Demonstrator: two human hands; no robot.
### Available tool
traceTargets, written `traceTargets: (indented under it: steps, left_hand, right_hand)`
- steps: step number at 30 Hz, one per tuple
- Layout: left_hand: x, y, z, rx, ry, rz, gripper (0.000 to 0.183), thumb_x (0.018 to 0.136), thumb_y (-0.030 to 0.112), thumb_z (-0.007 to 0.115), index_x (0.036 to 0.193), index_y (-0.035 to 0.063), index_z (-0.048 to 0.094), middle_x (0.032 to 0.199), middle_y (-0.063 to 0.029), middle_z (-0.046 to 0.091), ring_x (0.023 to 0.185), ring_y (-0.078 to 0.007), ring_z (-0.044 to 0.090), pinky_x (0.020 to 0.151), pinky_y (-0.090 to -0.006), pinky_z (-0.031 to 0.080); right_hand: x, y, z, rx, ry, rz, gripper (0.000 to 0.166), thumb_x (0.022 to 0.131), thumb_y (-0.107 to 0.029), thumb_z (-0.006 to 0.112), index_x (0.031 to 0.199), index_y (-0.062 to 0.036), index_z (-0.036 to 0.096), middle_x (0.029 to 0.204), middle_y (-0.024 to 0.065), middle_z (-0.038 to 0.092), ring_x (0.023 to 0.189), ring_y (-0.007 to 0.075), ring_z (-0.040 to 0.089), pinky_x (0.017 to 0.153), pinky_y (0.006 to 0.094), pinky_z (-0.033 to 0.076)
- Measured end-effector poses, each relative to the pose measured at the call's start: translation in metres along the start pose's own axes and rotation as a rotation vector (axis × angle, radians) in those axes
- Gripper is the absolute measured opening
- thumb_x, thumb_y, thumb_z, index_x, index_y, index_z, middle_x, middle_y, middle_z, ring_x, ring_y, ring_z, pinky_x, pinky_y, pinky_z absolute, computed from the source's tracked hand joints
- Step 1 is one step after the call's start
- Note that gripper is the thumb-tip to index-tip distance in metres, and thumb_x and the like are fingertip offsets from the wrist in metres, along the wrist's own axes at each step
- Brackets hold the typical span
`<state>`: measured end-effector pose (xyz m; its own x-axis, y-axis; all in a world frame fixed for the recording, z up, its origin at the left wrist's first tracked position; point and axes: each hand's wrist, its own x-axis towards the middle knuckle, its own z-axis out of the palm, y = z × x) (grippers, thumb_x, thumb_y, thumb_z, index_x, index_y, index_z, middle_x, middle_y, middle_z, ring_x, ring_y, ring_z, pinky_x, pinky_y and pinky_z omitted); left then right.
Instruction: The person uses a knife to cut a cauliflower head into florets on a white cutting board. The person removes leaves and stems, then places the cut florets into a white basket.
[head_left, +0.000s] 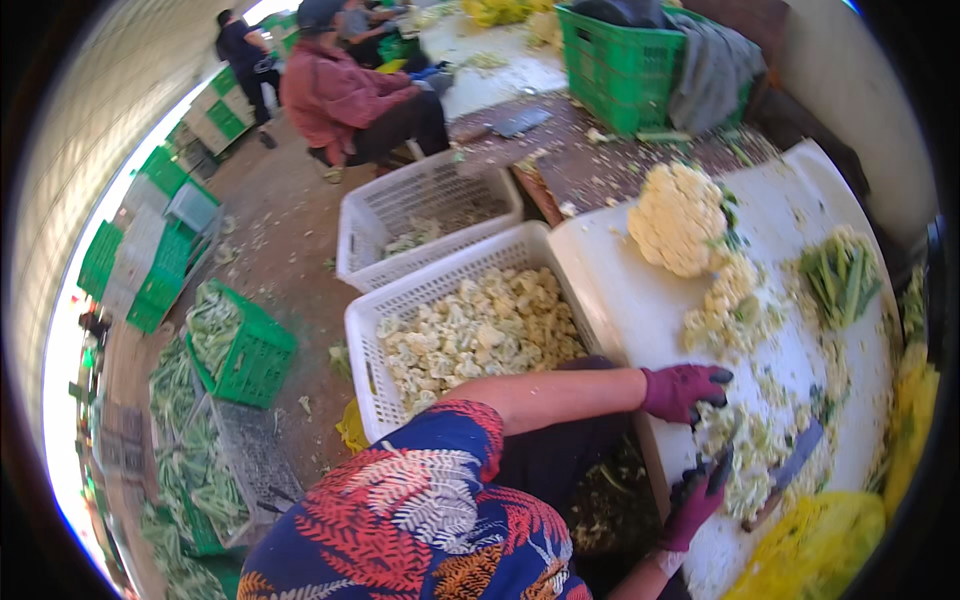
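On the white tabletop (615, 262) lies a loose heap of cut cauliflower florets (742, 457). My left hand (684, 394), in a maroon glove with dark fingertips, is at the heap's upper edge with fingers spread. Along the near side, my right hand (699, 495) wears a matching glove and reaches its extended fingers against the florets. Neither hand visibly grips anything. Just beyond the heap rests a broad-bladed knife (799, 454), its handle towards the lower left. Farther up are a whole cauliflower head (675, 221), more florets (727, 307) and a leafy cauliflower (840, 281).
Left of the table stands a white crate (367, 375) of florets (480, 330), beside another white crate (352, 240). A yellow mesh bag (817, 547) lies at lower right. A cleaver (517, 121) and green crate (622, 71) are farther back. A seated person (337, 97) works nearby.
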<state>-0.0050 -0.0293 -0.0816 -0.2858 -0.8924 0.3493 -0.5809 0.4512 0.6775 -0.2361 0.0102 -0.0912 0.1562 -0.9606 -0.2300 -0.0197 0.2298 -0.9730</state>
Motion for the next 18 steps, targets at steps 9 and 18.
traceTargets:
  steps: [9, 18]
  left_hand:
    - [-0.013, 0.019, -0.006, -0.379, 0.144, -0.221, 0.061, 0.079, 0.014, 0.079, 0.134, 0.0069, 0.055, 0.145, -0.0158, 0.044, 0.135, -0.0290, 0.045, 0.110, -0.0387, 0.042]
    - [-0.027, 0.032, -0.002, 0.088, 0.184, -0.253, 0.068, 0.077, 0.015, 0.077, 0.138, 0.0047, 0.050, 0.130, -0.0188, 0.056, 0.118, -0.0350, 0.056, 0.100, -0.0403, 0.046]
  right_hand:
    - [-0.013, -0.012, 0.001, -0.510, -0.061, -0.259, 0.060, 0.088, -0.006, 0.058, 0.146, -0.0123, 0.047, 0.082, 0.0119, 0.063, 0.069, 0.0208, 0.059, 0.072, 0.0342, 0.052]
    - [-0.028, -0.013, 0.007, -0.604, -0.036, -0.326, 0.062, 0.087, -0.005, 0.061, 0.147, -0.0154, 0.047, 0.085, 0.0164, 0.067, 0.074, 0.0239, 0.065, 0.073, 0.0355, 0.053]
